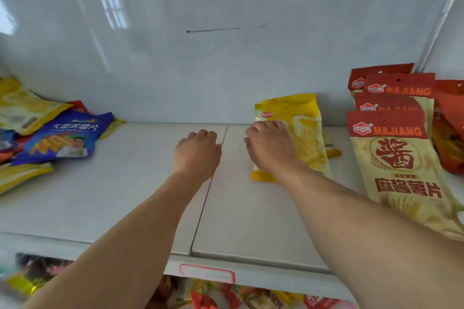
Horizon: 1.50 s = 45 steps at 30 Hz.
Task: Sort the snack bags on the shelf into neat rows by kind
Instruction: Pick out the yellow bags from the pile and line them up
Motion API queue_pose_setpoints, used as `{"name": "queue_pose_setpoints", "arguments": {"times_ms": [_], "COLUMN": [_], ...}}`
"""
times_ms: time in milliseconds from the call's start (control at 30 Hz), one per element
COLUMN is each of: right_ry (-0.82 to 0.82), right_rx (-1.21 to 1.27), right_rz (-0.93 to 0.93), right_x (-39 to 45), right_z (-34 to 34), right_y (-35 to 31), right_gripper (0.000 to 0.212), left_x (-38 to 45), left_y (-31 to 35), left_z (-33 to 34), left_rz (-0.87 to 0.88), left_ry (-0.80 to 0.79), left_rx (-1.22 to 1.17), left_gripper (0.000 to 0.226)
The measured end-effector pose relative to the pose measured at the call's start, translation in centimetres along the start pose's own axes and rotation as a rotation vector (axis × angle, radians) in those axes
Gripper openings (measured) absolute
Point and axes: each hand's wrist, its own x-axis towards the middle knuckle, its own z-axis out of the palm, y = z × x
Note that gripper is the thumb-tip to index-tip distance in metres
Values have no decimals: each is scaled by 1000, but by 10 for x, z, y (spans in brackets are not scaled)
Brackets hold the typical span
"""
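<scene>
The yellow fries bag (305, 133) lies flat on the white shelf (140, 183), right of the middle seam, with its long axis running front to back: the sealed top with the hang hole points at the back wall (226, 57) and nearly touches it, the bottom edge points toward the shelf's front. The right hand (270, 148) rests on the bag's left half, palm down, fingers curled at the left edge; whether they actually pinch the wrapper cannot be told. The left hand (197, 153) hovers or rests just left of the seam, knuckles up, fingers loosely curled under and holding nothing, apart from the bag.

Just to the right of the yellow bag a row of red-and-cream MAJIANG bags (394, 148) lies overlapped front to back, their red tops toward the wall. Further right are orange-red bags (449, 133). Well apart at the far left sits a loose heap: a blue bag (65, 138) lying aslant over others, with yellow bags (22, 105) behind and in front. A red-framed label holder (207, 273) is on the shelf's front lip
</scene>
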Motion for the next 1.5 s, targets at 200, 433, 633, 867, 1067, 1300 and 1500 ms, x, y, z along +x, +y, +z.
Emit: {"name": "queue_pose_setpoints", "arguments": {"times_ms": [200, 433, 633, 867, 1067, 1300, 1500], "right_ry": [-28, -27, -36, -51, -42, -89, -209], "right_rx": [35, 113, 146, 186, 316, 580, 771], "right_rz": [-113, -146, -117, -110, -81, 52, 179], "right_x": [7, 34, 62, 103, 157, 215, 235], "right_z": [1, -4, -6, -6, 10, 28, 44], "right_y": [-91, -208, -304, -378, -417, -461, -502], "right_gripper": [27, 28, 28, 22, 25, 33, 38], "left_x": [-29, -58, -77, -69, -42, 11, 59], "left_y": [-79, -191, -291, -374, -428, -485, -537], "left_z": [-19, -51, -74, -79, -78, -86, -86], "left_rz": [96, 90, 28, -103, -345, -740, -999], "left_ry": [26, 44, 52, 109, 141, 178, 156], "left_rx": [259, 351, 336, 197, -64, -645, -1292], "left_gripper": [28, 27, 30, 25, 27, 51, 45]}}
